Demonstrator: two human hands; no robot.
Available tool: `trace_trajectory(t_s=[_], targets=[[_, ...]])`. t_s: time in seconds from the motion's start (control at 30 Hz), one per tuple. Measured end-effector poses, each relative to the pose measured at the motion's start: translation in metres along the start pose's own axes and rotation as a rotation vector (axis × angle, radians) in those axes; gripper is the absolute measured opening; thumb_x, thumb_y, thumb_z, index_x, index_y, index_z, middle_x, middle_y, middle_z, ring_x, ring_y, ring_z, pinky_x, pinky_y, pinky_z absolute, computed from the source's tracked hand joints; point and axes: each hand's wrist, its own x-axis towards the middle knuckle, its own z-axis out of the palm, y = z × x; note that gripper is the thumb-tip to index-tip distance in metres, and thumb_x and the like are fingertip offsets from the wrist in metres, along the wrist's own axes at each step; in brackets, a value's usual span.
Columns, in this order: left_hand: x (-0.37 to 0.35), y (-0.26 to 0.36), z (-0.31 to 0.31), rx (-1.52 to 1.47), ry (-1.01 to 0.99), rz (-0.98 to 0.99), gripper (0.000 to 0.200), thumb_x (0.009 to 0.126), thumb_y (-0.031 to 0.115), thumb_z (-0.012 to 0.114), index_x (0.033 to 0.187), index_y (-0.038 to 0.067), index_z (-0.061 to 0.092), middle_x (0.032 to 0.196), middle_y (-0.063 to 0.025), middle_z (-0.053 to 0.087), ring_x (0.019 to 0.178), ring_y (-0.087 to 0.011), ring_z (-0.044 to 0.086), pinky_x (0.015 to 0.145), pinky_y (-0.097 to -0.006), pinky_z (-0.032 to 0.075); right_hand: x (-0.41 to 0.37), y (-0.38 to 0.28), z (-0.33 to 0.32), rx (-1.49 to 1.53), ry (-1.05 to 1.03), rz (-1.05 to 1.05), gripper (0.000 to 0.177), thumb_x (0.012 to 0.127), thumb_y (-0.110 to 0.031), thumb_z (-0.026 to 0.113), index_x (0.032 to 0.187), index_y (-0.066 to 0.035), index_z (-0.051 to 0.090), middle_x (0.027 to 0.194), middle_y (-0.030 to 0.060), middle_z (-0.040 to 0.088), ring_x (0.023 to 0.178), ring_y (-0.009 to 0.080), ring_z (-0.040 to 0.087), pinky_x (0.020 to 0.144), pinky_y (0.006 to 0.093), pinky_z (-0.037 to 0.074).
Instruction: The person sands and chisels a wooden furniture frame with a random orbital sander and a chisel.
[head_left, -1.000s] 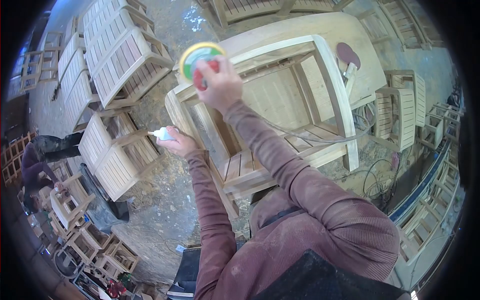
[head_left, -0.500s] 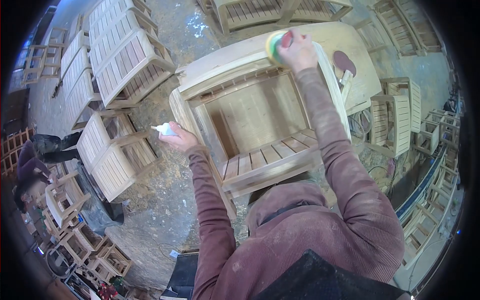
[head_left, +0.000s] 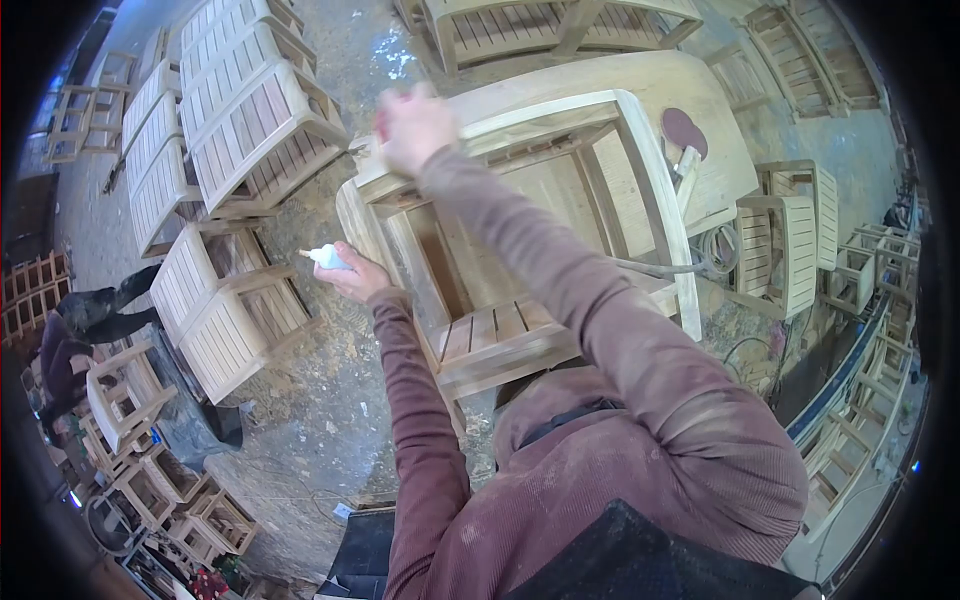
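Observation:
A pale wooden slatted chair frame [head_left: 650, 180] lies tipped in front of me on a broad wooden board. My left hand [head_left: 362, 278] is closed around a small white squeeze bottle [head_left: 328, 257], its nozzle pointing left, beside the frame's left side. At the frame's upper left corner is my right hand [head_left: 418, 130], blurred by motion. Its fingers are closed on a round pad [head_left: 383, 124], of which only a red bit shows now; the hand hides the rest. My right forearm crosses above the frame's opening.
The wooden board [head_left: 725, 130] carries a dark red round disc [head_left: 684, 132] near its right side. A coiled hose [head_left: 716, 250] is at the right. Slatted wooden chairs [head_left: 262, 105] stand in rows at left, with more [head_left: 780, 250] at right. A person [head_left: 68, 350] bends at far left.
My right hand has swept left along the frame's top rail, from its right corner to its left corner, with the round pad. My left hand with the bottle has hardly moved.

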Motion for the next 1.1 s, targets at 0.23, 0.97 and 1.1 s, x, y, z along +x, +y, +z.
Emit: trace_trajectory(t_s=[0.23,0.97,1.1], targets=[[-0.002,0.006,-0.001,0.070,0.017,-0.033,0.052,0.090,0.039,0.051,0.119,-0.002,0.039,0.093,-0.0215,0.058,0.085,-0.0346,0.057,0.073,-0.0446,0.043,0.005,0.007,-0.005,0.025,0.022,-0.014,0.035,0.075,-0.025,0.063,0.106,-0.015,0.052,0.104,0.0200,0.050,0.089,0.0378,0.059,0.080,0.0432,0.049],[0.007,-0.014,0.006,-0.078,0.110,0.053,0.049,0.089,0.036,0.056,0.118,0.000,0.039,0.099,-0.0236,0.059,0.089,-0.0369,0.059,0.074,-0.0463,0.045,-0.212,0.310,-0.146,-0.238,0.149,0.476,0.062,0.069,-0.039,0.069,0.121,-0.016,0.044,0.111,0.0162,0.052,0.102,0.0355,0.053,0.085,0.0454,0.045],[0.002,-0.004,0.003,-0.130,0.102,0.049,0.046,0.089,0.032,0.055,0.117,-0.001,0.040,0.098,-0.0230,0.059,0.089,-0.0337,0.059,0.076,-0.0438,0.045,-0.288,0.303,-0.139,-0.274,0.175,0.459,0.061,0.068,-0.036,0.071,0.120,-0.017,0.046,0.108,0.0140,0.051,0.097,0.0348,0.056,0.079,0.0451,0.048]])
